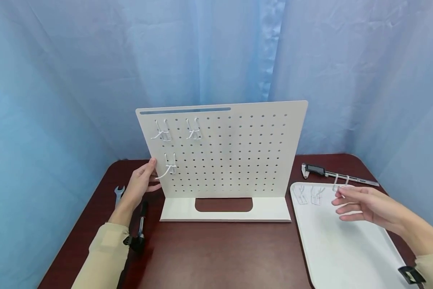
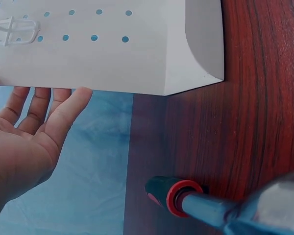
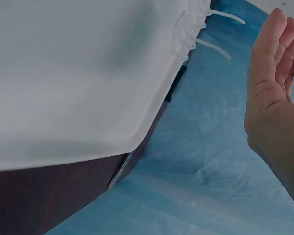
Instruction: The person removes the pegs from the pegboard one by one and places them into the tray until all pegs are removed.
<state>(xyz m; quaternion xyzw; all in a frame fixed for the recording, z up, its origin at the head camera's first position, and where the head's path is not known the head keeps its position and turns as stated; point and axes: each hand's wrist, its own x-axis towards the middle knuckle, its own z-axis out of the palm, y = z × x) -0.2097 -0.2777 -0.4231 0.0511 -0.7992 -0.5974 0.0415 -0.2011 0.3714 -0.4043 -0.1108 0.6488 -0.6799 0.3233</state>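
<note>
A white pegboard (image 1: 238, 160) stands upright on the dark wooden table, with three white hooks (image 1: 162, 132) clipped into its upper left holes. My left hand (image 1: 142, 182) rests against the board's left edge with straight fingers; the left wrist view shows the open palm (image 2: 24, 142) at that edge of the pegboard (image 2: 112, 63). My right hand (image 1: 360, 204) hovers over the far end of a white tray (image 1: 339, 249) and pinches a white hook (image 1: 340, 182) at its fingertips. Two more hooks (image 1: 310, 196) lie in the tray's far left corner.
A small wrench (image 1: 119, 192) and a black-handled tool (image 1: 141, 224) lie on the table (image 1: 216, 253) beside my left forearm; the tool's red collar (image 2: 179, 196) shows in the left wrist view. A digital caliper (image 1: 332, 173) lies behind the tray. Blue curtains surround the table.
</note>
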